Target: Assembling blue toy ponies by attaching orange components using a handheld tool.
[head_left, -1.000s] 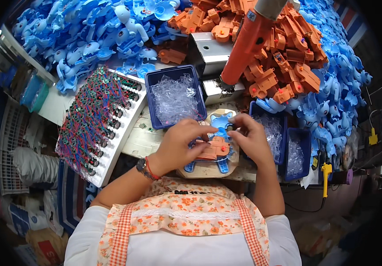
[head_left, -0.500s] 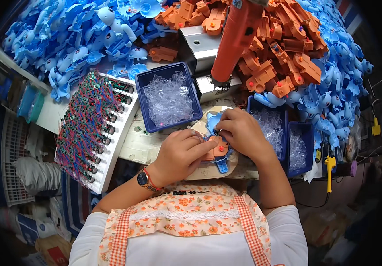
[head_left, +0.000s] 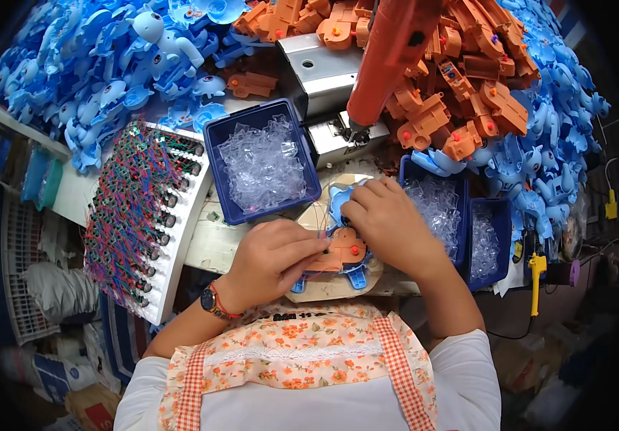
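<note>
In front of me a light-blue plastic toy shell (head_left: 357,279) lies on a pale board (head_left: 331,289), with an orange plastic housing (head_left: 340,253) set in it; a red button shows on the housing. My left hand (head_left: 270,257) is closed in a pinch at the housing's left side. Thin wires (head_left: 319,215) loop up by its fingertips. My right hand (head_left: 388,223) has its fingers curled down over the shell's upper part, beside the housing. What its fingertips grip is hidden.
Blue bins (head_left: 216,154) of clear plastic pieces stand either side. A white foam tray (head_left: 187,233) of wired parts lies left. An orange-red tool (head_left: 385,68) hangs over a metal fixture (head_left: 327,72). Behind are piled blue shells (head_left: 101,65) and orange housings (head_left: 424,118).
My left hand has drawn left, off the top of the orange housing, so more of it and the shell shows. My right hand has shifted slightly. The whole view has also shifted a little.
</note>
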